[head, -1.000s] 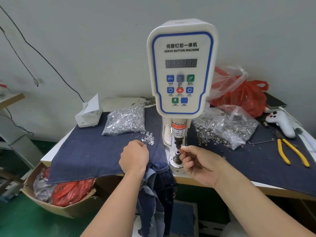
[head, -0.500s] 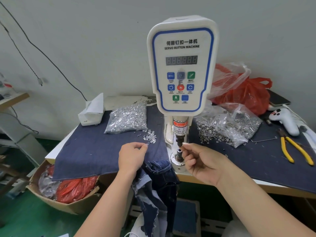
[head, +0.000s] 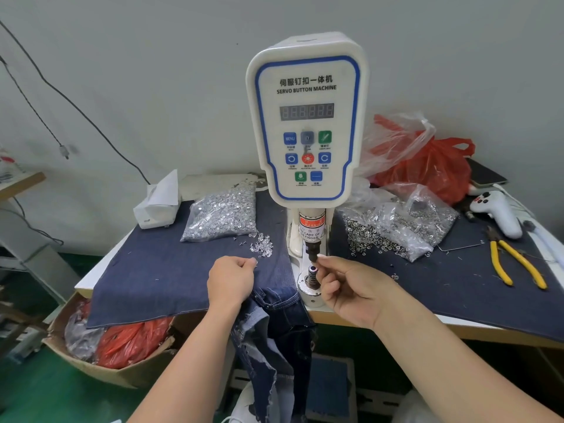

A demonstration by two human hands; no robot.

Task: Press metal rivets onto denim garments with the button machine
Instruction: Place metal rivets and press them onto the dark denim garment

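Note:
The white servo button machine (head: 306, 123) stands at the table's middle, its black upper die (head: 312, 249) above the lower die post (head: 312, 273). My right hand (head: 351, 285) pinches a small metal part at the tip of the upper die. My left hand (head: 232, 279) hovers over the denim, pinching a tiny rivet at its fingertips. A denim garment (head: 274, 315) hangs off the table's front edge between my arms. Loose rivets (head: 262, 244) lie just beyond my left hand.
A clear bag of silver rivets (head: 222, 213) sits left of the machine, bags of ring-shaped parts (head: 396, 227) right. Yellow pliers (head: 515, 264), a white handheld device (head: 497, 213) and a red plastic bag (head: 427, 166) lie far right. A tissue box (head: 158, 203) and floor carton (head: 116, 349) are left.
My right hand's fingers rose from the lower die to the upper die's tip. My left hand lifted slightly off the garment with fingers pinched.

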